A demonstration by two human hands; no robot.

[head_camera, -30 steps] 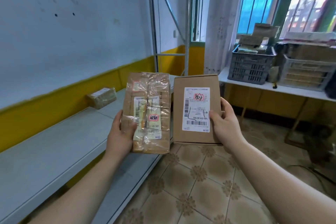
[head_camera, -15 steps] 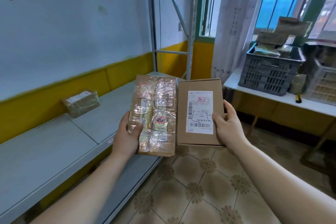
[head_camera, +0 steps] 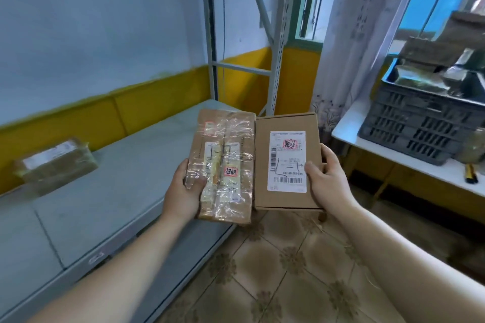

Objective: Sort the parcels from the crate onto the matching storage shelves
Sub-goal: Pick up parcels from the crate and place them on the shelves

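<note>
Head view: a dark grey slatted crate (head_camera: 420, 126) is seen on a white table (head_camera: 367, 139) at the right, heaped above its rim with brown and foil-wrapped parcels (head_camera: 425, 78); their number cannot be told. Two parcels are held up side by side, edges touching, beside the end of the grey storage shelf (head_camera: 105, 196) and over the tiled floor (head_camera: 275, 270). A tape-wrapped parcel (head_camera: 228, 144) is gripped by the left hand (head_camera: 183, 194), the thumb clamped over its lower left front and the other fingers hidden behind it. A plain cardboard box (head_camera: 262, 191) with a white barcode label (head_camera: 287, 165) is gripped by the right hand (head_camera: 328, 178), the thumb pressed on its front and the fingers curled round its right edge. A third, film-wrapped parcel (head_camera: 55, 165) is lying on the shelf near the yellow wall band (head_camera: 157, 102), well apart from the hands.

The crate is cut off by the right edge of the frame. The parcel on the shelf is smeared by motion, so its label cannot be read. Red marks are borne by the labels of both held parcels, but the small print is not legible. Only part of a yellow and black tool (head_camera: 471, 177) is shown on the table beside the crate.

Since half a second ago both grips and the side-by-side pose have been kept, while the crate has been carried toward the right edge of the view.
</note>
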